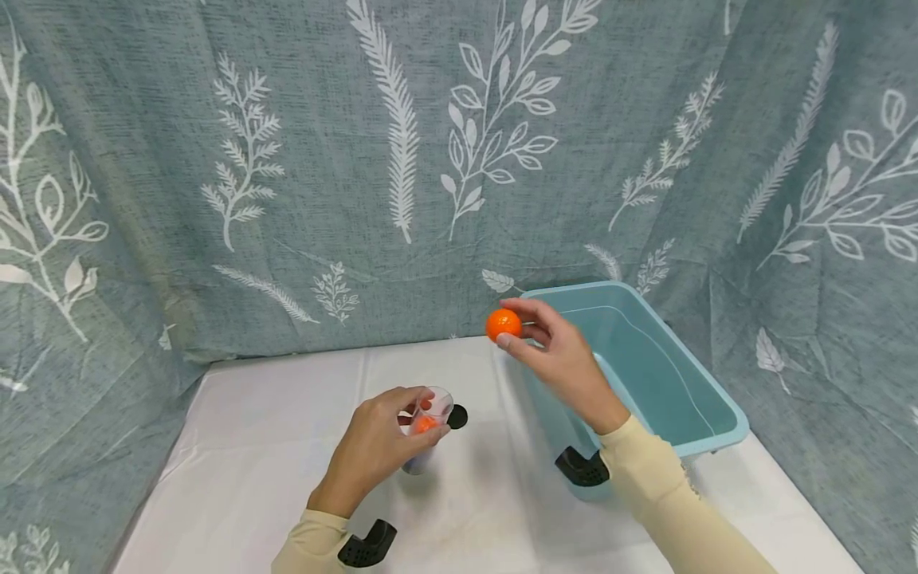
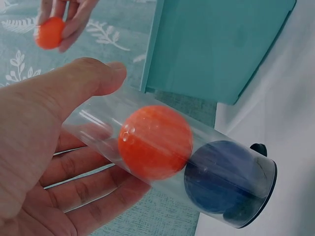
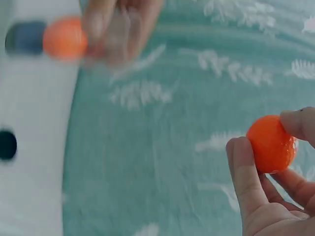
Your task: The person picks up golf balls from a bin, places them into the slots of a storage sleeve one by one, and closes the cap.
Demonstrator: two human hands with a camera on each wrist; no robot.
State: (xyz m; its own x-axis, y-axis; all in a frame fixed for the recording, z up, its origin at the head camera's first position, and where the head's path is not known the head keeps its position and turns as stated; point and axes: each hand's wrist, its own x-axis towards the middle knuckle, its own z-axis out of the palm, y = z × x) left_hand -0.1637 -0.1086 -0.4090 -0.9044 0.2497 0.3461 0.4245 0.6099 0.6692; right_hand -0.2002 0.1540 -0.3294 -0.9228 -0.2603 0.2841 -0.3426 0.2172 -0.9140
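My left hand (image 1: 376, 434) grips a clear plastic tube (image 2: 106, 105) near its upper end, thumb on one side and fingers on the other. Inside it an orange ball (image 2: 155, 142) rests against a dark blue ball (image 2: 219, 177), which sits at the dark-edged bottom end. In the head view the tube's mouth faces up. My right hand (image 1: 562, 363) pinches a second orange ball (image 1: 504, 325), dimpled like a golf ball, between thumb and fingertips. It is raised up and right of the tube, overlapping the bin's left side in the head view.
A light blue plastic bin (image 1: 720, 437) stands on the right of the white-covered table (image 1: 272, 430). Just behind the tube lies a round black cap (image 1: 457, 416). Patterned grey-green cloth (image 1: 301, 143) hangs around the back and sides.
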